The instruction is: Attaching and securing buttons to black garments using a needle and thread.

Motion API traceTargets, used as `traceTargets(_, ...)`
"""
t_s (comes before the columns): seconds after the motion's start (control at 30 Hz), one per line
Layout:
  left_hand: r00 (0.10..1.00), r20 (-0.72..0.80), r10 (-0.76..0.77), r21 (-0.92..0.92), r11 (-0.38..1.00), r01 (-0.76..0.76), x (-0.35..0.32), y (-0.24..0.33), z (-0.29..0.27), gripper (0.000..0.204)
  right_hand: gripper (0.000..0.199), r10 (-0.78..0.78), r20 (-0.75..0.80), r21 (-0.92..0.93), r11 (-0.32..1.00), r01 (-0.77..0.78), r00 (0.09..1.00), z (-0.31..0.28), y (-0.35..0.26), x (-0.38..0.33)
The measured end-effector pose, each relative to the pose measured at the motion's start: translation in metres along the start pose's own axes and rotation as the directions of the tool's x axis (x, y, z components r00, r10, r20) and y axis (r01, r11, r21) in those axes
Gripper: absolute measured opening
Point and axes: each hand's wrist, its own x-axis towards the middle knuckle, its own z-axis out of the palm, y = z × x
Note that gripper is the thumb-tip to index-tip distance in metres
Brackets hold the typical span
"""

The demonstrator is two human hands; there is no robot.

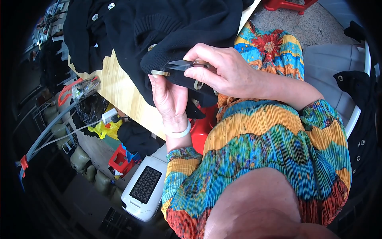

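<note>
My left hand (pixel 169 97) holds up the edge of a black knitted garment (pixel 167 28) that spreads over a wooden table (pixel 123 93); its thumb presses beside a round metal button (pixel 160 73). My right hand (pixel 225 71) grips small black thread snips (pixel 181 65), whose blades point left at the fabric just next to that button. A second ring-shaped button (pixel 198 85) shows below my right hand. A white bangle (pixel 179 132) sits on my left wrist. Both sleeves are brightly patterned pleated cloth.
More black garments with pale buttons (pixel 95 16) lie at the table's far end. Below the table's left side are a white appliance with a dark grille (pixel 145 185), a red box (pixel 119 159), a yellow bag (pixel 105 129) and a clear container (pixel 85 87). A chair with black clothing (pixel 360 91) stands right.
</note>
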Motion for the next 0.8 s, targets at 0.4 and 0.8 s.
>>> traceTargets(0.4, 1.0, 0.0, -0.013, -0.019, 1.0, 0.013, 0.0001, -0.0007, 0.0009, 0.031, 0.016, -0.023, 0.001, -0.021, 1.0, 0.023, 1.0, 0.0007, 0.0041, -0.0015)
traceTargets(0.8, 0.999, -0.035, -0.024, 0.029, 0.999, 0.025, -0.0025, -0.0052, 0.0021, 0.026, 0.015, -0.159, -0.031, -0.119, 0.981, 0.154, 0.987, 0.0033, 0.0072, 0.0025)
